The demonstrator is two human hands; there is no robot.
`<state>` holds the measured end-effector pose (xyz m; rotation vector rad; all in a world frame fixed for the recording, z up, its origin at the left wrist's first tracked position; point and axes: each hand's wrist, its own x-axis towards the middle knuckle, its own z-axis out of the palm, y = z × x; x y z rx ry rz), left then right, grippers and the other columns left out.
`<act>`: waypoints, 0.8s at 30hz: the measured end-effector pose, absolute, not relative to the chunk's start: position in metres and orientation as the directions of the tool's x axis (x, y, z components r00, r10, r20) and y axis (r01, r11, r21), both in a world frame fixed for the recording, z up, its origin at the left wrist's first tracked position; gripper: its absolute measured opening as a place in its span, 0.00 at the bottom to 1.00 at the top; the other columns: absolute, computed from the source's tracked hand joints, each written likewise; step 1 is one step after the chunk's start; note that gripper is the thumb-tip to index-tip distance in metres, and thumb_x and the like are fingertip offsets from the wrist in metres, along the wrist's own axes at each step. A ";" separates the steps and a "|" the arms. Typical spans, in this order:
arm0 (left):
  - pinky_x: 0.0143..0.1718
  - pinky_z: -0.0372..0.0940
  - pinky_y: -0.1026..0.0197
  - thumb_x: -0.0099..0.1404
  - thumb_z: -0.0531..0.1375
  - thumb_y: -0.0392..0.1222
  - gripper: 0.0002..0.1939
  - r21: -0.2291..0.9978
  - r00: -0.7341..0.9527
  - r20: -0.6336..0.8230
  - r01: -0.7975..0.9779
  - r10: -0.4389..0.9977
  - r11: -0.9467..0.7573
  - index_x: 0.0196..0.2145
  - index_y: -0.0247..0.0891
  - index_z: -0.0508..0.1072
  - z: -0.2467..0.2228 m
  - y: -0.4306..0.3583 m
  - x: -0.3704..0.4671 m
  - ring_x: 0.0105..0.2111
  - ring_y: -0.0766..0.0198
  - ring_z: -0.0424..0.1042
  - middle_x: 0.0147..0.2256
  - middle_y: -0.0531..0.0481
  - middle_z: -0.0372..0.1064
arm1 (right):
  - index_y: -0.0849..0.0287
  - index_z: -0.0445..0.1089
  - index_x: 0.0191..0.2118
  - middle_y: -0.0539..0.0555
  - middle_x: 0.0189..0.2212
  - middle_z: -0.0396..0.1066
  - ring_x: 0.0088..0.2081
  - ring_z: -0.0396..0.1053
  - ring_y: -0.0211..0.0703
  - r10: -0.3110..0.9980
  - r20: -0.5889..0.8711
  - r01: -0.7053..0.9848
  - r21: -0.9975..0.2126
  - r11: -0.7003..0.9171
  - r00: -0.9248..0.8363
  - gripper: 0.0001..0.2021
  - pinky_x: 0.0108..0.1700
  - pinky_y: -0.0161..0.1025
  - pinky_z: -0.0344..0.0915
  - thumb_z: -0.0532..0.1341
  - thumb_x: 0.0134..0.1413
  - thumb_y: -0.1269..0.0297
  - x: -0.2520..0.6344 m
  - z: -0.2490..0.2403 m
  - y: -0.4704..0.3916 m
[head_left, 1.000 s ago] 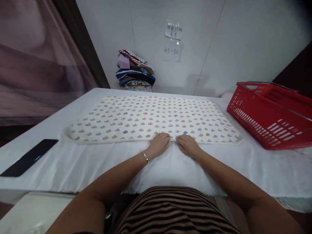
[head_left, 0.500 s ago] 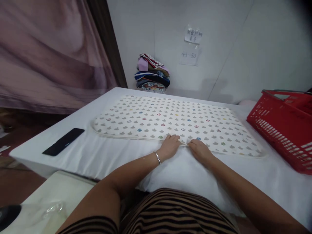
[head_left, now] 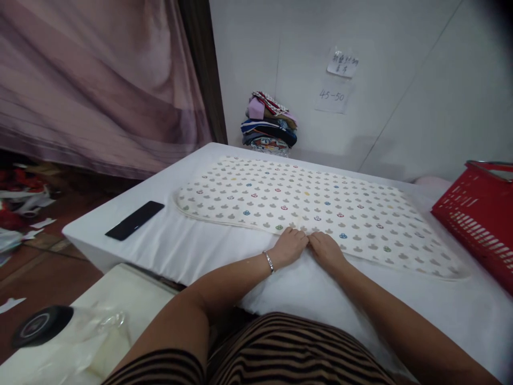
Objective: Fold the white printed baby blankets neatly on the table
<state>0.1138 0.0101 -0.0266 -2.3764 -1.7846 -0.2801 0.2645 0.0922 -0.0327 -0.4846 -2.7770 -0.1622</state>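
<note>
A cream cloth (head_left: 272, 192) printed with grey shapes and small coloured motifs lies spread flat, its corners rounded. My left hand (head_left: 290, 246), with a bracelet at the wrist, pinches the near edge of this cloth around its middle. Right beside it, my right hand (head_left: 325, 250) has its fingers closed on the same edge, and the fingertips of both hands nearly meet. The bit of edge between the fingers is mostly hidden. Under the cloth is a table covered in white fabric (head_left: 200, 240).
A black flat slab (head_left: 135, 220) lies at the table's left. At the right stands a red plastic basket (head_left: 476, 214). Folded clothes (head_left: 270, 123) are piled by the wall. A pinkish curtain (head_left: 100, 80) hangs at left, above a lower white surface (head_left: 132, 294) with clear plastic.
My hands have drawn together along the cloth's near edge, closing the small gap between them. The view has turned slightly left, so everything sits further right.
</note>
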 end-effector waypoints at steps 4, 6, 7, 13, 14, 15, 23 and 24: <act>0.40 0.56 0.54 0.65 0.49 0.30 0.09 0.006 0.225 0.247 0.972 0.942 -0.234 0.39 0.35 0.67 -0.027 0.007 0.109 0.40 0.57 0.65 0.38 0.45 0.67 | 0.60 0.68 0.34 0.55 0.29 0.67 0.33 0.63 0.44 0.308 0.318 0.335 0.034 0.941 -0.896 0.10 0.34 0.39 0.55 0.50 0.61 0.72 0.269 -0.032 0.093; 0.40 0.56 0.54 0.64 0.49 0.30 0.09 0.016 0.191 0.250 0.979 0.949 -0.202 0.39 0.35 0.66 -0.026 0.005 0.106 0.41 0.57 0.64 0.39 0.44 0.66 | 0.59 0.68 0.35 0.55 0.29 0.68 0.33 0.63 0.44 0.314 0.318 0.339 0.024 0.941 -0.895 0.11 0.34 0.39 0.55 0.50 0.62 0.71 0.270 -0.030 0.093; 0.40 0.56 0.54 0.64 0.49 0.29 0.09 0.017 0.179 0.248 0.982 0.952 -0.189 0.39 0.35 0.66 -0.025 0.004 0.104 0.40 0.57 0.64 0.39 0.44 0.66 | 0.59 0.68 0.35 0.55 0.29 0.68 0.33 0.63 0.44 0.314 0.316 0.338 0.023 0.941 -0.895 0.11 0.34 0.38 0.56 0.50 0.62 0.70 0.270 -0.029 0.092; 0.39 0.57 0.54 0.63 0.50 0.29 0.09 -0.001 0.104 0.271 0.994 0.957 -0.108 0.38 0.36 0.66 -0.022 -0.001 0.095 0.42 0.56 0.63 0.40 0.44 0.66 | 0.59 0.68 0.32 0.55 0.29 0.67 0.32 0.63 0.44 0.295 0.306 0.312 0.006 0.950 -0.905 0.11 0.34 0.38 0.56 0.50 0.61 0.69 0.269 -0.026 0.092; 0.39 0.57 0.54 0.63 0.50 0.30 0.09 0.002 0.091 0.274 0.996 0.957 -0.095 0.39 0.36 0.66 -0.021 -0.001 0.094 0.42 0.56 0.63 0.41 0.44 0.66 | 0.59 0.68 0.32 0.55 0.29 0.67 0.32 0.63 0.44 0.296 0.305 0.311 -0.001 0.951 -0.905 0.11 0.34 0.38 0.57 0.50 0.61 0.69 0.269 -0.025 0.092; 0.39 0.57 0.54 0.63 0.50 0.30 0.09 0.004 0.079 0.274 0.997 0.959 -0.083 0.39 0.36 0.66 -0.021 -0.002 0.093 0.42 0.56 0.63 0.41 0.44 0.66 | 0.58 0.67 0.32 0.55 0.29 0.67 0.33 0.63 0.44 0.299 0.303 0.311 -0.009 0.950 -0.905 0.10 0.34 0.38 0.57 0.50 0.61 0.69 0.269 -0.025 0.092; 0.38 0.57 0.54 0.61 0.50 0.28 0.10 -0.007 0.038 0.256 0.999 0.966 -0.038 0.39 0.35 0.66 -0.021 -0.007 0.082 0.41 0.56 0.64 0.39 0.44 0.66 | 0.57 0.66 0.31 0.53 0.30 0.67 0.34 0.64 0.42 0.371 0.225 0.356 -0.107 0.928 -0.901 0.09 0.34 0.37 0.57 0.50 0.60 0.68 0.269 -0.016 0.090; 0.38 0.57 0.54 0.61 0.50 0.28 0.10 -0.015 0.043 0.251 0.999 0.967 -0.041 0.38 0.35 0.66 -0.021 -0.007 0.082 0.41 0.55 0.64 0.39 0.44 0.66 | 0.57 0.66 0.31 0.53 0.30 0.67 0.34 0.64 0.42 0.375 0.215 0.359 -0.110 0.927 -0.902 0.09 0.34 0.37 0.57 0.50 0.60 0.68 0.269 -0.015 0.090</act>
